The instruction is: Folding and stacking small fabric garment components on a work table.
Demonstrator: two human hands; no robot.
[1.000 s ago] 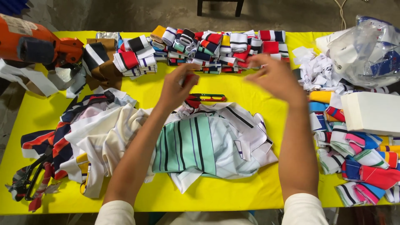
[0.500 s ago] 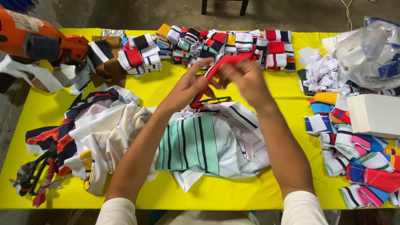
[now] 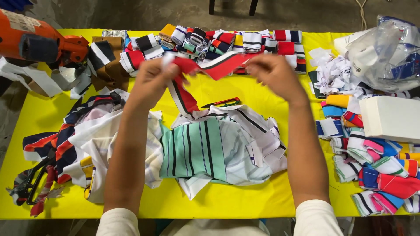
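Stretching between both hands above the yellow table point(image 3: 262, 94), a red ribbed fabric strip point(image 3: 210, 67) with black and white stripes is held off the surface, one end hanging down toward the cloth heap. Left hand point(image 3: 151, 83): closed on the strip's left end, fingers pinched. Right hand point(image 3: 273, 76): closed on the strip's right end. Directly below lies a pile of cut fabric pieces point(image 3: 210, 150), green-striped and white. A red-handled tool point(image 3: 221, 103) rests on the table just beyond that pile. Rolled striped bands point(image 3: 227, 41) line the far edge. An orange machine point(image 3: 39, 43) stands at far left; a white box point(image 3: 389, 118) sits on folded bands at right, near a clear plastic bag point(image 3: 385, 52).
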